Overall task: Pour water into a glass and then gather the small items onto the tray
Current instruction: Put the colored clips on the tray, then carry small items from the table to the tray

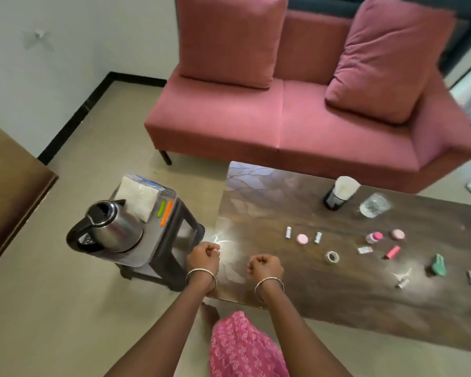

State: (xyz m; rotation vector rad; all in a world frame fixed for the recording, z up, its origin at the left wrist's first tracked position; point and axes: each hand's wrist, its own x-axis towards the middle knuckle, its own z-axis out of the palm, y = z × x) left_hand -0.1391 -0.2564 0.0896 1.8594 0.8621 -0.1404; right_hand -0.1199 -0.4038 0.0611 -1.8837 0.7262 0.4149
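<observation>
We hold our left hand (203, 254) and right hand (264, 265) over the near edge of the table (297, 300). Both have fingers curled into fists, gripping nothing we can see. The kettle (112, 227) stands on the tray (155, 238), which sits on a stool (172, 254) left of the table. The glass (374, 205) stands at the table's far side. The small items (302, 238), a tape roll (331, 257) among them, lie scattered across the tabletop.

home living room: pink sofa (297, 123), coffee table (337, 289)
</observation>
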